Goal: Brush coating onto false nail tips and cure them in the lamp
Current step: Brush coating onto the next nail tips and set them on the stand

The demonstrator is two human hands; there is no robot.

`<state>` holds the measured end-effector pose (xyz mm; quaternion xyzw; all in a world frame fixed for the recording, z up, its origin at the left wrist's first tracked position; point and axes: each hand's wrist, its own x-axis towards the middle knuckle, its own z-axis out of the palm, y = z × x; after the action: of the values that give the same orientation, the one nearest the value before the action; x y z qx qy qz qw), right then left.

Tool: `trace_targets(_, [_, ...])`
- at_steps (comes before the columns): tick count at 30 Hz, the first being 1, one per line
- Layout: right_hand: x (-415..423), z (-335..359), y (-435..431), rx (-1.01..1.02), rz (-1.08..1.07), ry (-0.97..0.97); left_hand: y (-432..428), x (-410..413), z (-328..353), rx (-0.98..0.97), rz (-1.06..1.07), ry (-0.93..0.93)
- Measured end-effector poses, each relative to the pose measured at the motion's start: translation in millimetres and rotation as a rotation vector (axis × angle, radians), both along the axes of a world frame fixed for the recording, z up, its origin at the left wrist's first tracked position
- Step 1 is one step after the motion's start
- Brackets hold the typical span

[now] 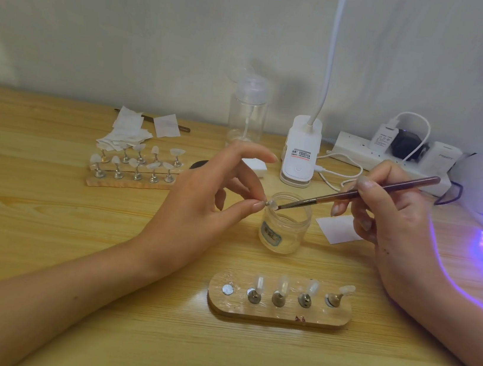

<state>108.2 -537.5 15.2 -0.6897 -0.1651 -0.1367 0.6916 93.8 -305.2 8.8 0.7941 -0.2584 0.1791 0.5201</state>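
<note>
Nail tip (272,204): pinched by left hand (207,196) over open jar (285,223); right hand (391,210) grips brush (356,193), bristles touching tip.

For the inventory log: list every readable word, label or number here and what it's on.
Nothing reads clearly enough to quote.
Adapter: grey brand word, blurred.
Lamp clip: label print too small.
Jar: label blurred.
Charger: print too small.
Holder: red marks, illegible.

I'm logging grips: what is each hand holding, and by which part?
The left hand pinches a nail tip by its left end; the right hand grips the brush mid-handle.
</note>
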Motion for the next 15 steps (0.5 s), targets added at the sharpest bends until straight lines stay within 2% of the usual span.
trace_targets(7, [-2.4, 0.6, 1.4, 0.032, 0.068, -0.067, 0.2, -0.6, -0.4, -0.002, -0.003, 0.011])
trace_targets(15, [0.4, -0.3, -2.4, 0.013, -0.008, -0.022, -0.1, -0.1, -0.8, -0.004, -0.004, 0.019])
